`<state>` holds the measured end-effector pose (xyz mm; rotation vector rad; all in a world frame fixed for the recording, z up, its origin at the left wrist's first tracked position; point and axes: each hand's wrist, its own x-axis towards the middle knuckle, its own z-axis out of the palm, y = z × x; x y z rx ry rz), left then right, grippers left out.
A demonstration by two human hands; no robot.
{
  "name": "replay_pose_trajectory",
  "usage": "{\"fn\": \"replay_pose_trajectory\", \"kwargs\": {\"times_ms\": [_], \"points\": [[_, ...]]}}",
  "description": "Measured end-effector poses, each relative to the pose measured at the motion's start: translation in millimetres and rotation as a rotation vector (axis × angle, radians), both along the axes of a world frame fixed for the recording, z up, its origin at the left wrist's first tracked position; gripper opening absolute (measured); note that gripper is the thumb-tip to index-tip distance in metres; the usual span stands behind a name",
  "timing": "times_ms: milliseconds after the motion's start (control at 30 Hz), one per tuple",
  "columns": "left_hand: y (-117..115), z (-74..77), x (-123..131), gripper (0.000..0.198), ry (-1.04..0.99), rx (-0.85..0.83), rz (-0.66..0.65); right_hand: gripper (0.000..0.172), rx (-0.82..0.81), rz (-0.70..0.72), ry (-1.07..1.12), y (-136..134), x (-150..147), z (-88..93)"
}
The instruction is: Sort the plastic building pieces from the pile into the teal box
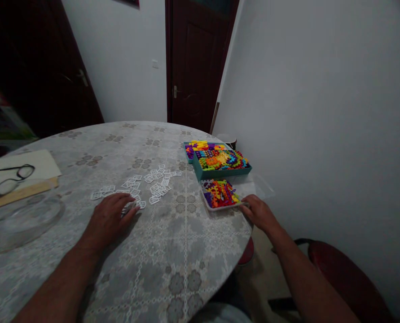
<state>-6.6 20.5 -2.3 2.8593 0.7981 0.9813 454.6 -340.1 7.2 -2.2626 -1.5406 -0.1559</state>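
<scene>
White pieces [165, 181], eleven o'clock; left hand [108, 219] over the nearest, fingers loosely curled, can't tell if holding any. Right hand [259, 211], one o'clock, grasps clear tray [225, 208]. Tray-handling seems in hand; shifting calls for level support. Beyond, twelve: teal box [227, 172].

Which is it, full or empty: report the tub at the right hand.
Well filled, not empty: colorful pieces spread across the tub at the right hand.
</scene>
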Motion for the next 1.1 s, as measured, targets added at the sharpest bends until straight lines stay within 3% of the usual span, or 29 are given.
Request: {"fn": "replay_pose_trajectory", "kwargs": {"times_ms": [200,400,633,833,1100], "points": [[0.1,-0.3,1.0,0.039,-0.015,-0.027,-0.01,0.022,0.057,0.074,-0.084,-7.1,-11.2,6.5],[-7.4,0.2,1.9,0.038,-0.027,-0.09,0.011,0.022,0.115,0.131,-0.147,-16.8,-58.2,9.9],[-17.7,6.5,2.8,0.028,0.028,-0.13,0.049,0.029,0.114,0.217,-0.287,-7.5,-96.7,38.5],[-16.9,4.3,1.6,0.024,-0.016,-0.134,0.052,0.031,-0.003,0.132,-0.458,34.0,-125.4,86.2],[-15.6,-1.4,2.4,0.024,-0.1,-0.147,0.105,0.026,-0.311,0.093,-0.669,142.5,-168.1,162.2]]}}
